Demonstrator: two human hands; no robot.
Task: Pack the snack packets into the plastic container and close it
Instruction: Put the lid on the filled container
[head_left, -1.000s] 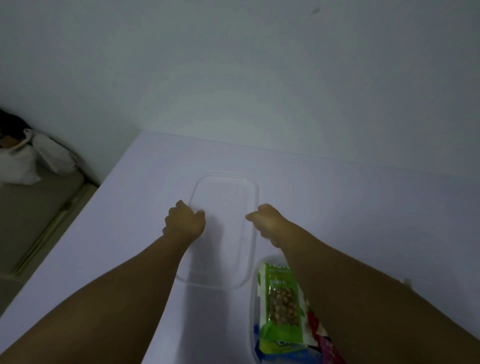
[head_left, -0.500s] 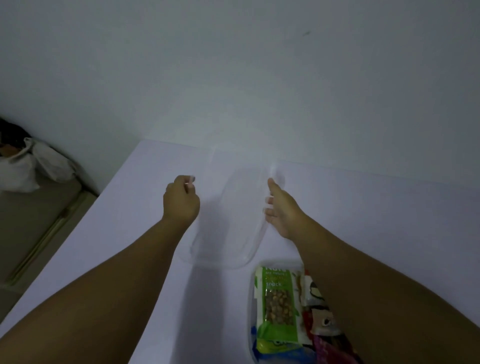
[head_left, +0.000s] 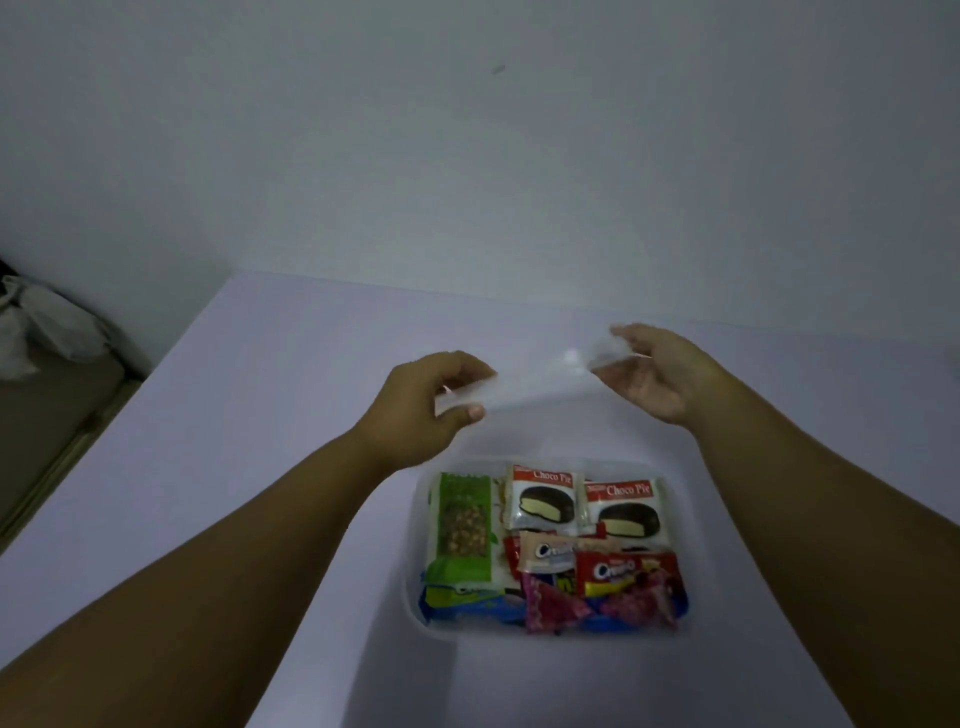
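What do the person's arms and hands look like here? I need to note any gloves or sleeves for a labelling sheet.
Both forearms are bare right down to the bottom edge of the picture: no sleeves in view. The left hand and right hand wear no gloves, and no rings, watch or bracelet show. The left thumbnail is short and looks unpainted.

You have lifted the clear lid off the worktop; a second ago it lay flat there. Your left hand and right hand now hold its ends in the air beyond the container, whose packets show fully.
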